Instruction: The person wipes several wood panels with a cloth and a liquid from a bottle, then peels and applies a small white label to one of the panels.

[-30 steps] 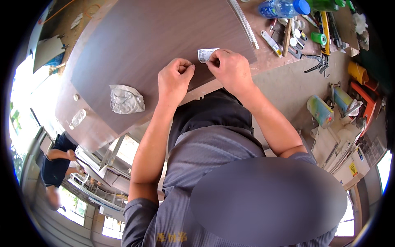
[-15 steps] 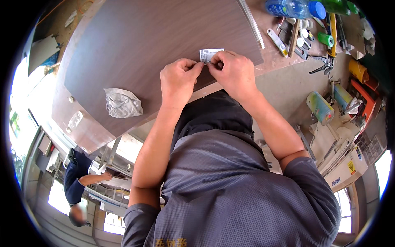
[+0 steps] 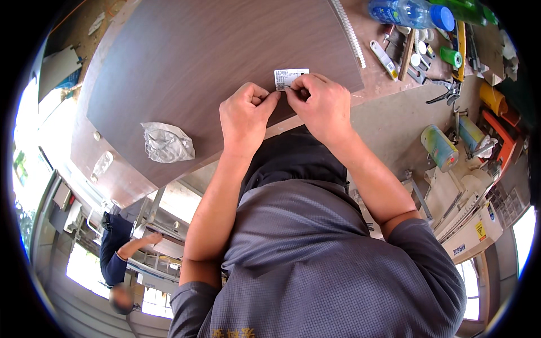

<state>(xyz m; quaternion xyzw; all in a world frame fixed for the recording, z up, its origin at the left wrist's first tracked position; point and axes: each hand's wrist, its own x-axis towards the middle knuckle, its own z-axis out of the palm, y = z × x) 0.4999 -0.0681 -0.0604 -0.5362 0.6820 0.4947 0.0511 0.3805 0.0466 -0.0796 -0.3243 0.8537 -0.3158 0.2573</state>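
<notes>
At the panel's near edge, left hand (image 3: 245, 110) and right hand (image 3: 321, 101) pinched closed, apparently picking at a small white label (image 3: 290, 78) stuck on the brown board (image 3: 186, 67). Label could tear if pulled unevenly. Crumpled plastic (image 3: 166, 142) lay leftward.

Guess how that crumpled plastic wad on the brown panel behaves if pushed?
The plastic wad looks thin and creased, so probably very light and floppy. It would likely skid or deform on the smooth panel rather than roll. Neither the left hand nor the right hand touches it.
</notes>
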